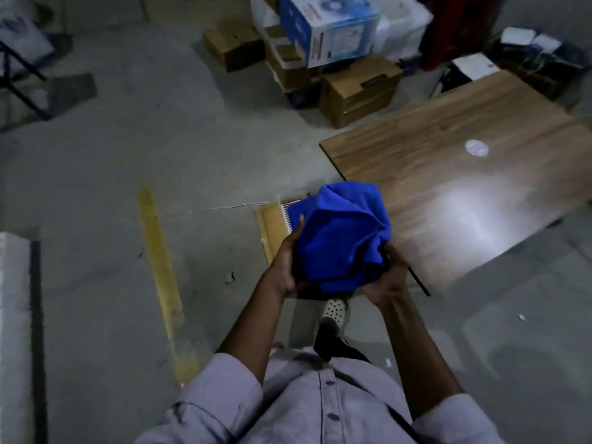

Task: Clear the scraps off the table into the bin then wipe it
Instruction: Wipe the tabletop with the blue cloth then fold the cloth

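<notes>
A crumpled blue cloth (344, 232) is bunched between both of my hands, in front of my body. My left hand (286, 264) grips its left side and my right hand (389, 277) holds its lower right side. The wooden table (464, 174) lies to the right of the cloth, with a bright light patch and a small white round spot (476, 147) on its top. Below the cloth, an open cardboard box (269, 225) sits on the floor at the table's near left corner, holding a spiral notebook that the cloth partly hides.
Stacked cardboard boxes (358, 91) and a blue-and-white box (326, 27) stand on the floor beyond the table. A yellow painted line (160, 267) runs along the grey concrete floor. A white block (12, 331) borders the left edge. My shoe (334, 310) shows below my hands.
</notes>
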